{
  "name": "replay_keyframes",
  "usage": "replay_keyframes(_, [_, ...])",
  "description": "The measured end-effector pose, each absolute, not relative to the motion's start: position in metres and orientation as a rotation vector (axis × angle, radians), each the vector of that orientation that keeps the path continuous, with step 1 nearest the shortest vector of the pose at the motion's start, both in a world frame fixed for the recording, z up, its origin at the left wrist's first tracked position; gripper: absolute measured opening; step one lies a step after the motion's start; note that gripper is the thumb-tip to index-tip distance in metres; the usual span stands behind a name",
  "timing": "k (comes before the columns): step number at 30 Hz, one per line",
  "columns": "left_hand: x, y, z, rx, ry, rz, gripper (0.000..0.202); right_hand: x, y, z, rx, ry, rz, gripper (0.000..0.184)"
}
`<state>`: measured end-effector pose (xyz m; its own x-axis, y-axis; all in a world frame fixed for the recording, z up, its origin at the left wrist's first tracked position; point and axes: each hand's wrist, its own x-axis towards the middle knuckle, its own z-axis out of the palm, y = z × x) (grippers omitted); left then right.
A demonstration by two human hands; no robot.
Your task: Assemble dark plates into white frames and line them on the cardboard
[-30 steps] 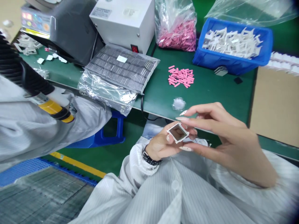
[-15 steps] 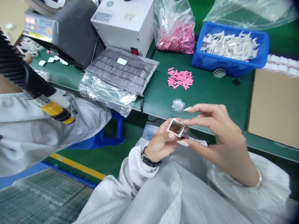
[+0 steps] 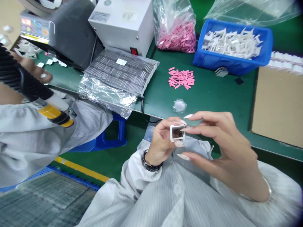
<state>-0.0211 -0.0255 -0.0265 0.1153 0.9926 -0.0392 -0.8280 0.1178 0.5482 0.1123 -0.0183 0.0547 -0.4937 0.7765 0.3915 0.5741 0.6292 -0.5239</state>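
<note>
A small white square frame (image 3: 172, 132) with a dark, glossy inner face is pinched between the thumb and fingers of my left hand (image 3: 162, 142), just off the table's front edge. My right hand (image 3: 222, 142) is close beside it on the right, fingers spread and thumb well apart. One of its fingertips reaches the frame's right edge; whether it presses there I cannot tell. Beyond the hands, a small clear round bundle (image 3: 180, 105) and a loose pile of pink strips (image 3: 181, 78) lie on the green table (image 3: 213, 94).
A blue bin (image 3: 233, 64) full of white frames stands behind, beside a bag of pink strips (image 3: 177, 36). Cardboard (image 3: 279, 107) lies at right. Left are a packed tray of thin pieces (image 3: 120, 71), a white box machine (image 3: 118, 25) and a co-worker's hand (image 3: 35, 69) by a black hose (image 3: 21, 72).
The frame has turned in my left hand. My right thumb has drawn down and away from it, widening my right hand's grip. The co-worker's hand has come further into view.
</note>
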Motion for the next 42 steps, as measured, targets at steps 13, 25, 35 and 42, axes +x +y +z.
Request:
replay_keyframes(13, [-0.0216, -0.0274, -0.0256, 0.475, 0.506, 1.41, 0.031, 0.1122, -0.0165, 0.0544, -1.087, -2.277, 0.357, 0.023])
replay_keyframes(25, [-0.0203, -0.0286, -0.0271, 0.536, 0.566, 1.403, 0.035, 0.1115, -0.018, 0.0581, -1.08, -2.271, 0.407, 0.021])
replay_keyframes(35, [-0.0205, -0.029, -0.0223, 0.447, 0.634, 1.364, 0.034, 0.1153, -0.0169, 0.053, -1.09, -2.235, 0.439, 0.023])
replay_keyframes(42, [-0.0211, -0.0281, -0.0259, 0.444, 0.63, 1.368, 0.035, 0.1145, -0.0145, 0.0545, -1.095, -2.197, 0.436, 0.017])
